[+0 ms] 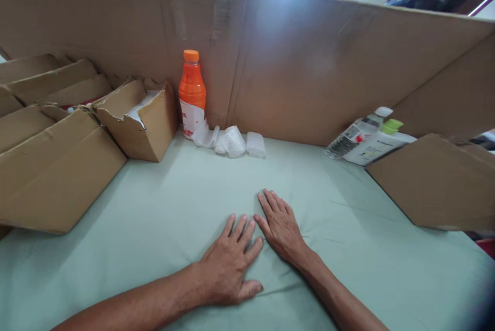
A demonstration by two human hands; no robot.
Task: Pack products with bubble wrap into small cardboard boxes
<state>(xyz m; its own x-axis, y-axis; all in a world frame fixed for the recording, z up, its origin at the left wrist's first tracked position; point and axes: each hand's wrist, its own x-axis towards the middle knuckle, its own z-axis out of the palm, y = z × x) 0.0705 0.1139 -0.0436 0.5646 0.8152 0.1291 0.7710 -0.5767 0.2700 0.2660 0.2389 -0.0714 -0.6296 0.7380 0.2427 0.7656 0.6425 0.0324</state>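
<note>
My left hand (230, 264) lies palm down on the pale green cloth (162, 228), its fingers spread and nothing under them that I can see. Just to its right, my right hand (280, 225) rests flat on the same cloth, fingers stretched forward and holding nothing. Beyond both hands, rolled pieces of bubble wrap (234, 141) sit in a row by the back wall. One more small bubble wrap roll (256, 144) stands at the right end of that row. An orange bottle (192, 88) with a white label is upright behind the left end.
A tall cardboard wall (294, 68) runs along the back. At left stand a divided cardboard box (62, 176) and a smaller torn-edged box (154, 130). On the right, a clear plastic bottle (353, 137) and a white bottle with green cap (381, 146) lean beside another cardboard box (433, 181).
</note>
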